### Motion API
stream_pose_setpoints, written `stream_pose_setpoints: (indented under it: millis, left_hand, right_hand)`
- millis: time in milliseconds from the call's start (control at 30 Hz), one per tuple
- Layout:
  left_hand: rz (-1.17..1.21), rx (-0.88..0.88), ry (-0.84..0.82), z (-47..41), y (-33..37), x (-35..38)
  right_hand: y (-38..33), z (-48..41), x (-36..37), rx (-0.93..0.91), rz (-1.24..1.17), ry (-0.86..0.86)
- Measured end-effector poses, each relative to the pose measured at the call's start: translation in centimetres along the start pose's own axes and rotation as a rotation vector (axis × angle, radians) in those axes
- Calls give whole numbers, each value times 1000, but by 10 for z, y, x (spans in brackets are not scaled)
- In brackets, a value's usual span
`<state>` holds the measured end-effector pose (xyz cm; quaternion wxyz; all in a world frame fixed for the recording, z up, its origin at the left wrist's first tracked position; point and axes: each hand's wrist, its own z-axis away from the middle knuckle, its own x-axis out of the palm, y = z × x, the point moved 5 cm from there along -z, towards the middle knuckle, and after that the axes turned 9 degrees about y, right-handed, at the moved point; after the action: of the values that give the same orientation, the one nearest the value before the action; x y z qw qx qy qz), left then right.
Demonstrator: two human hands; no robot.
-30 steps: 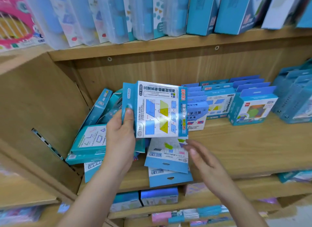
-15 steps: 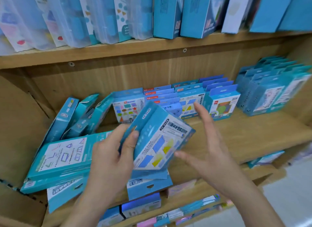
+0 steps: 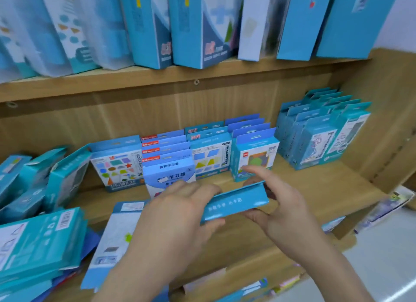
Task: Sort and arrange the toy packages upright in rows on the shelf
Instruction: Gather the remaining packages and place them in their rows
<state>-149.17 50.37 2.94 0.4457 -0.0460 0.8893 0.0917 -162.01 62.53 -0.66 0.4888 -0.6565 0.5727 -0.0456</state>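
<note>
Head cam: teal pkg (image 3: 236, 203) edge-on, long axis L-R, in L hand (image 3: 180, 209) + R hand (image 3: 287, 211) grips

The package (image 3: 235, 204) between left grip (image 3: 180, 209) and right grip (image 3: 286, 209) shows only a narrow edge, its print too blurred to read. The left grip half covers the pale blue box (image 3: 168, 173) behind it. The tall boxes (image 3: 202, 27) far above are blurred and cut off by the top edge.
</note>
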Motion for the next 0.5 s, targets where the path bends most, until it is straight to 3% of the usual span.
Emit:
stream_pose_setpoints:
  millis: [67, 233, 367, 500]
  left_hand:
    - [-14, -71, 29, -19, 4, 12]
    - [-192, -149, -17, -65, -1, 50]
    - [-196, -198, -99, -72, -17, 82]
    - [-255, -212, -98, -70, -24, 101]
  right_hand:
    - [28, -16, -14, -18, -37, 50]
    - [98, -73, -43, -78, 282, 122]
    - [117, -102, -19, -259, 561, -37]
    - [138, -116, 4, -322, 577, -147]
